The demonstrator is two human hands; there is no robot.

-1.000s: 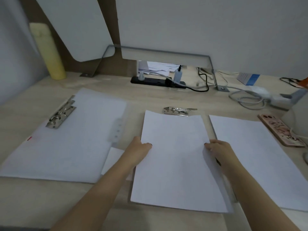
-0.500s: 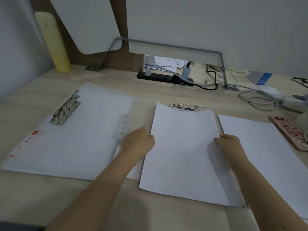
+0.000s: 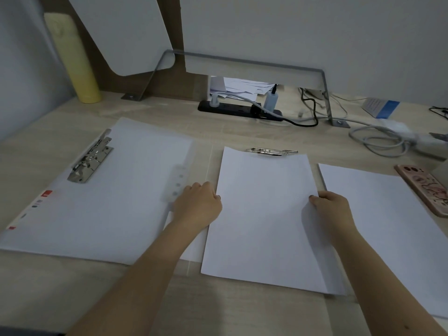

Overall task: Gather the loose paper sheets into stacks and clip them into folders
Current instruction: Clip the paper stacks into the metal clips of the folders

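A stack of white paper sheets point(image 3: 264, 214) lies in the middle of the desk, over an open clear folder. Its top edge sits just under the folder's metal clip point(image 3: 271, 151). My left hand point(image 3: 197, 206) grips the stack's left edge, and my right hand point(image 3: 331, 209) grips its right edge, thumbs on top. A second folder point(image 3: 109, 197) lies at the left with its own metal clip point(image 3: 91, 157) and paper inside. Another white sheet stack point(image 3: 388, 226) lies at the right.
A phone in a pink case point(image 3: 424, 187) lies at the far right. A black power strip point(image 3: 240, 110) with plugs and coiled cables point(image 3: 378, 141) sit at the back. A yellow bottle point(image 3: 72, 59) stands back left. A metal stand leg point(image 3: 327, 100) rises behind.
Both hands have slid the middle stack away from me, so its top edge now reaches the metal clip. The camera has moved closer to the desk.
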